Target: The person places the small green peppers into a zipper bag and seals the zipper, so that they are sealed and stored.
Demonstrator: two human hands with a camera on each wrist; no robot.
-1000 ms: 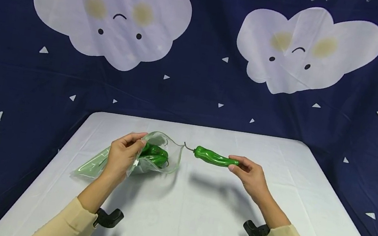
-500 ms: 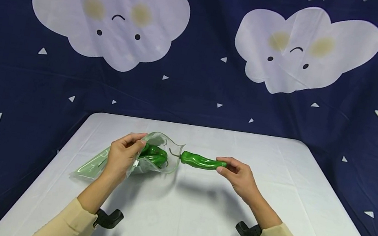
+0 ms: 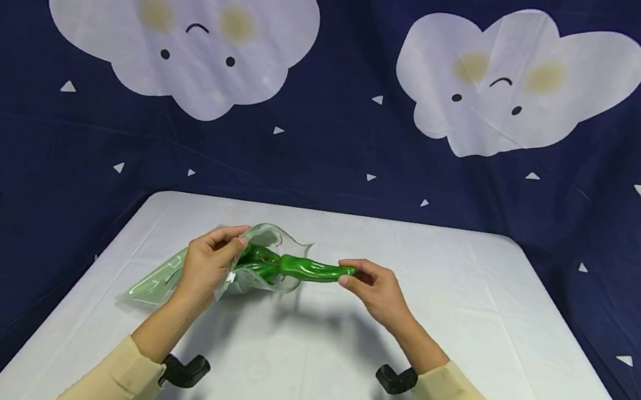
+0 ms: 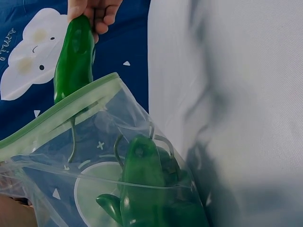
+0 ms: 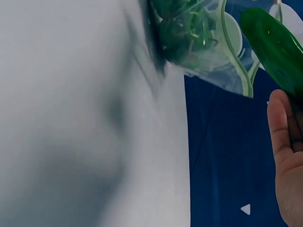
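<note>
My left hand (image 3: 212, 260) pinches the rim of a clear plastic zip bag (image 3: 153, 282) with a green edge, its mouth spread toward the right. Inside the bag lie several green peppers (image 4: 142, 184), partly hidden by the hand and the film. Between thumb and fingers, my right hand (image 3: 375, 292) holds another long green pepper (image 3: 315, 270) by its tip. That pepper lies level, stem end leading into the bag's mouth. In the left wrist view its thin stem hangs inside the green rim (image 4: 61, 113); most of its body is outside.
The white-covered table (image 3: 291, 384) spreads under both hands. Behind its far edge hangs a dark blue cloth (image 3: 324, 179) printed with pale clouds and small triangles. A black wrist mount (image 3: 185, 370) sits on the left wrist, another black mount (image 3: 395, 380) on the right.
My right hand has moved left, bringing the held pepper's stem end from outside the bag into its mouth. The left hand and bag have stayed nearly still.
</note>
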